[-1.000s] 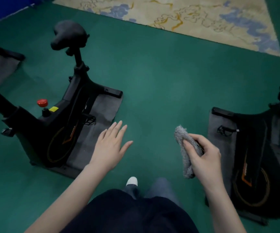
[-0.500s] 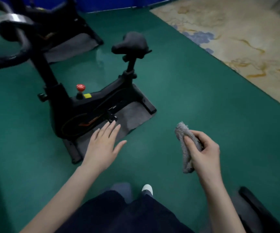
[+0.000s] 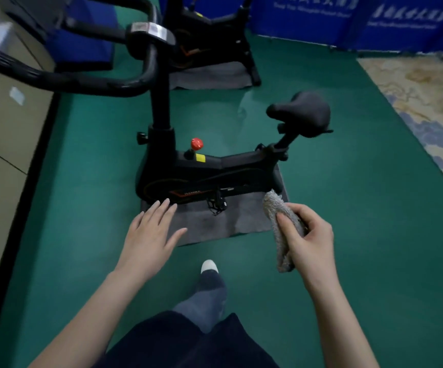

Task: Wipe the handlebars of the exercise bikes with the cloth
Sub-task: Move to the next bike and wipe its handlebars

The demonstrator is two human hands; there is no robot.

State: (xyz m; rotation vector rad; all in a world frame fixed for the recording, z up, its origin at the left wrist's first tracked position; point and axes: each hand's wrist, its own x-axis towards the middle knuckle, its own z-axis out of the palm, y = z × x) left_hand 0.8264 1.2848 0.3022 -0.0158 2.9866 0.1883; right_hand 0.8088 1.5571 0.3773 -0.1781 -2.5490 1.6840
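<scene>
A black exercise bike (image 3: 215, 171) stands on a grey mat (image 3: 231, 221) right in front of me. Its curved black handlebars (image 3: 82, 81) reach toward the upper left, with a small console (image 3: 150, 31) at their centre. Its saddle (image 3: 301, 114) points right. My right hand (image 3: 308, 239) grips a folded grey cloth (image 3: 279, 208), held in the air low and right of the bike's pedal. My left hand (image 3: 150, 233) hovers with straight spread fingers over the mat's near left corner and holds nothing. Both hands are well below the handlebars.
A second black bike (image 3: 209, 38) stands on its own mat farther back. Blue panels (image 3: 348, 19) line the far wall and beige cabinets (image 3: 5, 128) run along the left. Green floor (image 3: 348, 208) surrounds the bikes; a patterned carpet (image 3: 427, 102) lies at the right. My foot (image 3: 209, 266) steps forward.
My view has swung left and up, bringing the near bike's handlebars and a second bike into sight. The bike at the right has left the view. Both hands keep their poses.
</scene>
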